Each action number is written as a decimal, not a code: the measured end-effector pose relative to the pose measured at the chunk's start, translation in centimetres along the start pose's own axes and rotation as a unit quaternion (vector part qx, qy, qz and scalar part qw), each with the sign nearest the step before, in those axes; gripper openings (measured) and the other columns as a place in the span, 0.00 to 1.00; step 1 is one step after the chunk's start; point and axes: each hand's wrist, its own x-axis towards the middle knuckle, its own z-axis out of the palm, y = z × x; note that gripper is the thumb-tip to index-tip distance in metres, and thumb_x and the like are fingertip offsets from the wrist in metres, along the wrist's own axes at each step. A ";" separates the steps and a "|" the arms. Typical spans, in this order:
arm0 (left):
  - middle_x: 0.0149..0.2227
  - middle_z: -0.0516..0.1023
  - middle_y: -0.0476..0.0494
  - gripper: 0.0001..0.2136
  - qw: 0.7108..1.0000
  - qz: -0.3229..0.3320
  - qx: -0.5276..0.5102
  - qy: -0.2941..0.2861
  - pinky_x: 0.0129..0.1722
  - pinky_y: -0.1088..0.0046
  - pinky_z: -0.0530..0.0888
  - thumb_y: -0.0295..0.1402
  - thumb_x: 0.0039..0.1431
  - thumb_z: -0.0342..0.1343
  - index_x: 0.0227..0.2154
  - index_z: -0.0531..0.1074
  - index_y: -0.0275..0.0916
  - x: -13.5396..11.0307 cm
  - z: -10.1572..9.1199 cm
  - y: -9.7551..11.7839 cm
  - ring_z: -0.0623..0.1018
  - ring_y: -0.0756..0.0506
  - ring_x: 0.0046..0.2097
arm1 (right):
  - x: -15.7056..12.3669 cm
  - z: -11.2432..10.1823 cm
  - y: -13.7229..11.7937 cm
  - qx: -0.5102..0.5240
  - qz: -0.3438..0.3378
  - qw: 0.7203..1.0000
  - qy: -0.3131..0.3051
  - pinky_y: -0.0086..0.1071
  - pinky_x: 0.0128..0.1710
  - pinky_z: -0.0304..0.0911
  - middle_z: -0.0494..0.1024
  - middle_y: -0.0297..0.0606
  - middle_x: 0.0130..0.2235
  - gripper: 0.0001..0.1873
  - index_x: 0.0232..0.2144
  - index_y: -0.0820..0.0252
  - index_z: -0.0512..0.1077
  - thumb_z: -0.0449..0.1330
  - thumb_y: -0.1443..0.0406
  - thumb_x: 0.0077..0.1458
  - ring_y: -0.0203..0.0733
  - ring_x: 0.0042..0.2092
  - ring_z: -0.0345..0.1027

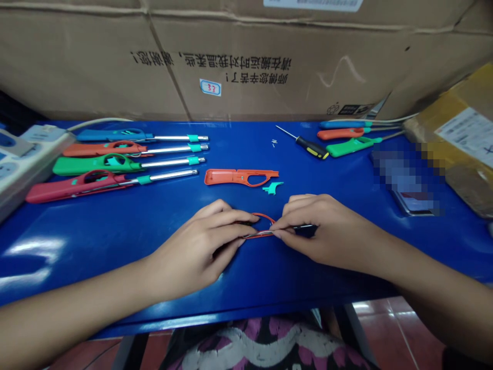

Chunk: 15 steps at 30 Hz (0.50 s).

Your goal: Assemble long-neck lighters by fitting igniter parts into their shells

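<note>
My left hand (210,239) is closed on the left part of an orange lighter casing half (266,216), low over the blue table near its front edge. My right hand (327,228) pinches at the right end of the same casing, where a thin wire or rod runs along the lower edge. A dark, shiny rod (304,227) shows under the right fingers, and most of it is hidden. Just beyond the hands lies another orange casing half (227,177), hollow side up. Beside it is a small teal trigger piece (272,188).
Several long lighters (100,164) with metal tubes lie in a row at left, near a white power strip (42,149). A screwdriver (311,147), three lighter handles (348,147) and a phone (412,187) are at right. A cardboard box (231,97) walls the back.
</note>
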 end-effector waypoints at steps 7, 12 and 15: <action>0.57 0.75 0.45 0.15 0.999 -0.020 -0.027 -0.003 0.49 0.62 0.74 0.24 0.67 0.51 0.52 0.75 0.43 0.0 0.0 0.0 0.72 0.44 0.48 | 0.2 0.4 -0.1 0.041 -0.017 0.999 0.000 0.33 0.38 0.62 0.82 0.33 0.32 0.12 0.38 0.54 0.82 0.58 0.69 0.62 0.37 0.36 0.71; 0.57 0.76 0.44 0.14 1.000 -0.014 -0.022 0.002 0.49 0.62 0.74 0.24 0.67 0.52 0.51 0.75 0.43 0.0 0.0 0.0 0.72 0.44 0.48 | 0.4 0.8 0.0 0.056 -0.011 0.998 -0.017 0.32 0.40 0.63 0.81 0.33 0.34 0.12 0.41 0.53 0.81 0.58 0.70 0.61 0.37 0.38 0.71; 0.57 0.76 0.43 0.14 1.000 -0.011 -0.016 -0.001 0.48 0.62 0.74 0.24 0.67 0.51 0.51 0.76 0.42 -0.1 0.0 0.0 0.72 0.44 0.47 | 0.5 0.9 0.2 0.070 0.014 0.997 -0.016 0.31 0.39 0.63 0.80 0.33 0.34 0.11 0.39 0.54 0.81 0.59 0.69 0.60 0.36 0.37 0.71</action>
